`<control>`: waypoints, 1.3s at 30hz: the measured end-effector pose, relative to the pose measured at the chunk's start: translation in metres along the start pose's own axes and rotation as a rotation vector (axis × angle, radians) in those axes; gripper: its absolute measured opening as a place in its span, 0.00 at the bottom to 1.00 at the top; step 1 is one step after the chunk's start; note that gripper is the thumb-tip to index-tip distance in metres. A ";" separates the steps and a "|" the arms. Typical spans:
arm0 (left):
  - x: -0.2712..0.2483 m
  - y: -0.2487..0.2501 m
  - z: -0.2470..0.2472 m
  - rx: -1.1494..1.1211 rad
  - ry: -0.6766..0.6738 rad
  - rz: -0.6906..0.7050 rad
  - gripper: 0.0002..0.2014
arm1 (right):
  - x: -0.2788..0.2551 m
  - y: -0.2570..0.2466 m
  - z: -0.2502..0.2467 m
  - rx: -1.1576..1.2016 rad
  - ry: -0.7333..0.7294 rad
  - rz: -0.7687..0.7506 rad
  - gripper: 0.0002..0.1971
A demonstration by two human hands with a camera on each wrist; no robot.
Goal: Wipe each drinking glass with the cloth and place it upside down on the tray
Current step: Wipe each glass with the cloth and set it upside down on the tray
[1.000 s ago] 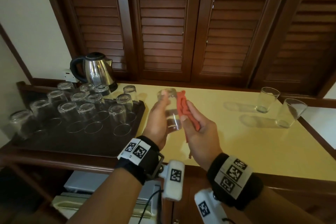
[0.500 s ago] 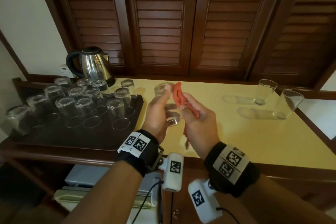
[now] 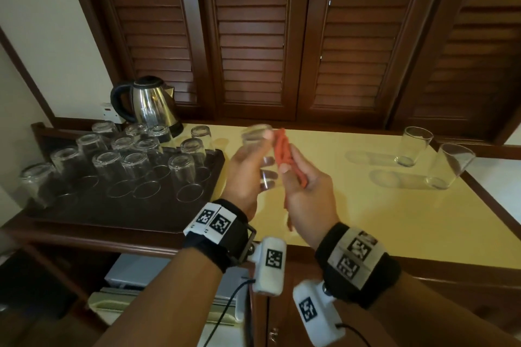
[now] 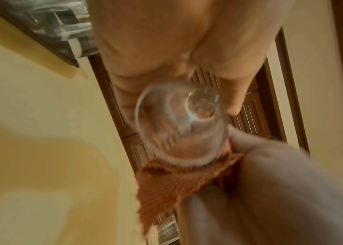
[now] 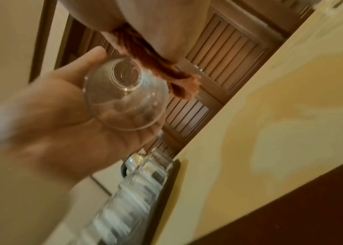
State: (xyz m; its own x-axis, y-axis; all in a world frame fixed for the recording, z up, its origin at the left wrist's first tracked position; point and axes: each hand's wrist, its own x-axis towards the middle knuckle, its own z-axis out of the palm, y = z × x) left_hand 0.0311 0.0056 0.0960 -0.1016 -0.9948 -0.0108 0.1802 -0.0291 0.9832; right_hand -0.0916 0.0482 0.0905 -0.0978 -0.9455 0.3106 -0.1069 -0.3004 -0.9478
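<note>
My left hand (image 3: 248, 166) grips a clear drinking glass (image 3: 260, 160) in the air above the yellow counter, base pointing away from me and rim toward me (image 4: 178, 126) (image 5: 124, 96). My right hand (image 3: 298, 186) pinches a bunched orange cloth (image 3: 284, 155) and holds it against the glass's right side. A dark tray (image 3: 118, 214) at the left carries several glasses (image 3: 135, 166) standing upside down. Two upright glasses (image 3: 414, 146) (image 3: 448, 166) stand at the counter's far right.
A steel kettle (image 3: 149, 104) stands behind the tray against the wall. Louvred wooden doors (image 3: 253, 36) close off the back of the yellow counter (image 3: 366, 220). A white appliance (image 3: 135, 270) sits on a shelf under the tray.
Both hands have drifted a little to the right and closer together. The cloth has slid along the glass's side while the left hand kept its hold.
</note>
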 end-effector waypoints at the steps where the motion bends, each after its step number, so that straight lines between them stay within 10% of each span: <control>1: 0.000 0.000 -0.002 -0.027 -0.014 -0.029 0.27 | -0.002 0.001 0.001 -0.017 -0.010 -0.008 0.22; 5: -0.003 0.001 -0.004 0.033 -0.180 -0.068 0.24 | 0.012 -0.005 -0.013 0.075 0.066 -0.036 0.21; 39: 0.001 0.009 -0.005 -0.036 -0.006 -0.016 0.25 | 0.008 -0.016 0.006 -0.004 0.014 -0.010 0.21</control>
State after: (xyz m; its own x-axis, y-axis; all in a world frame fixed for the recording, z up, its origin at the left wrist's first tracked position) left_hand 0.0372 0.0036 0.1044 -0.1103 -0.9936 -0.0255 0.2137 -0.0488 0.9757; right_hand -0.0848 0.0448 0.1077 -0.1104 -0.9407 0.3207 -0.1119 -0.3089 -0.9445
